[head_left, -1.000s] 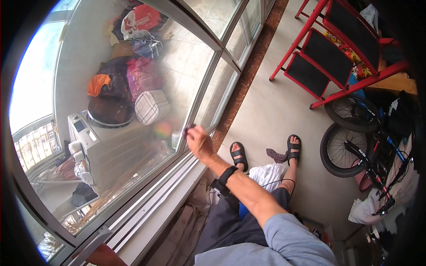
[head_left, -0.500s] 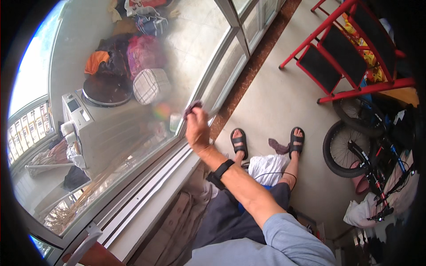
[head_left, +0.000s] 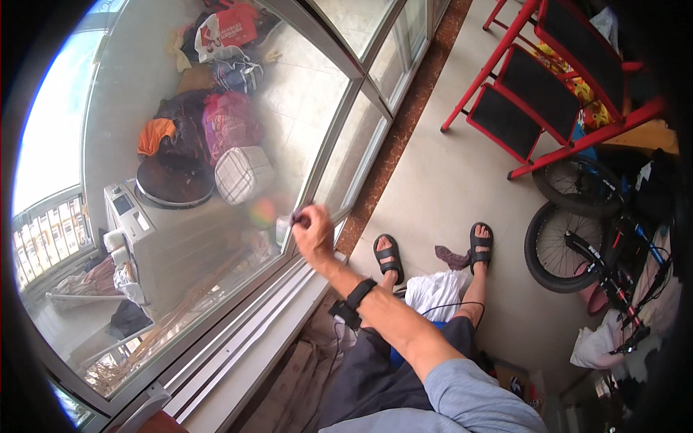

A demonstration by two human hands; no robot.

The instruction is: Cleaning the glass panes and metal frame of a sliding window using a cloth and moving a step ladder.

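My right hand (head_left: 315,234) is closed around a small bunched dark purple cloth (head_left: 299,218). It holds the cloth at the glass pane (head_left: 238,238), close to the grey upright frame (head_left: 333,137) on the pane's right side. A black band with a small device (head_left: 354,303) circles my right wrist. My left hand does not show. On the floor by my right sandal (head_left: 481,247) lies a dark patterned cloth (head_left: 452,257). White crumpled fabric (head_left: 433,292) bunches between my legs.
Behind the glass stand a white appliance (head_left: 130,209), a round dark lid (head_left: 175,178) and heaped bags (head_left: 231,126). To the right are a red step ladder (head_left: 469,90) and a bicycle wheel (head_left: 565,244). A metal sill track (head_left: 238,339) runs below the pane.
My right hand with the cloth has moved slightly down and left along the pane, beside the frame. The whole view has also shifted a little.
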